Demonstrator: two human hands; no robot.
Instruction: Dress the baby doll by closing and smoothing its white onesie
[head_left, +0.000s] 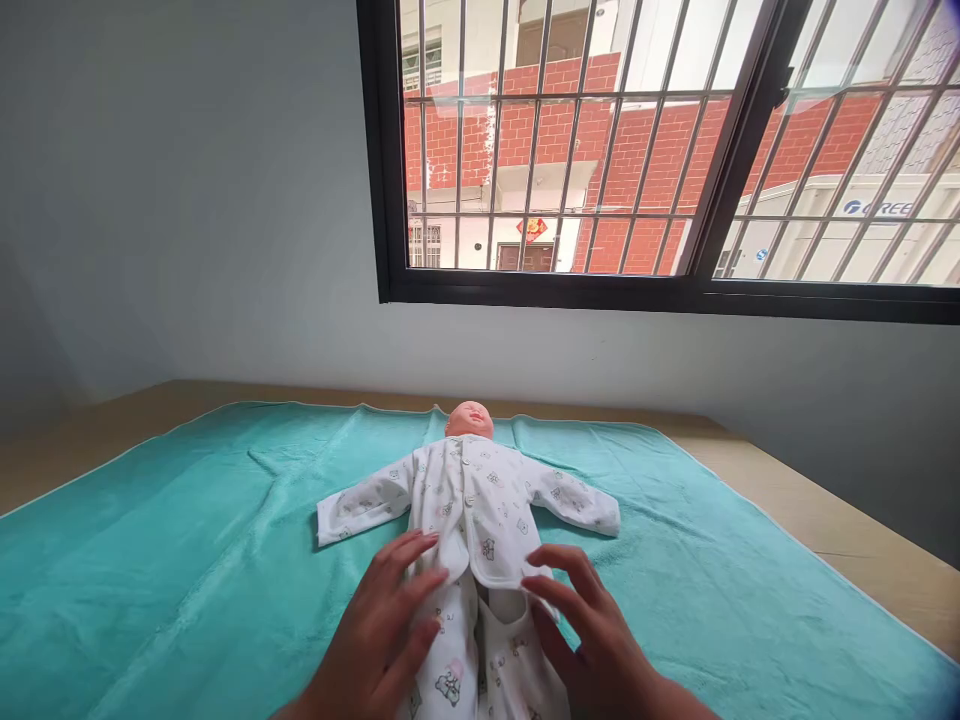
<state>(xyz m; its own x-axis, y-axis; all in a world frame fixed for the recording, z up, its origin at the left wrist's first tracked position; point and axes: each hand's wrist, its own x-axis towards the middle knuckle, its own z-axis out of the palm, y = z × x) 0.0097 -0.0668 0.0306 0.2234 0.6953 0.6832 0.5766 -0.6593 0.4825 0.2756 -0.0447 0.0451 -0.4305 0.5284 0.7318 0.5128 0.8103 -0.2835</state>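
A baby doll [471, 418] lies on its back on a teal towel [187, 540], head toward the window. It wears a white printed top [472, 500] with sleeves spread out, and matching trousers [480, 670]. My left hand [390, 625] rests flat, fingers spread, on the doll's left hip at the hem of the top. My right hand [592, 630] lies open on the other side of the hem, fingers stretched toward the waist. Neither hand grips anything.
The towel covers most of a wooden surface [825, 510] that shows along the back and right edges. A grey wall [187, 200] stands behind it, with a black-framed barred window [660, 150] looking onto a red brick building.
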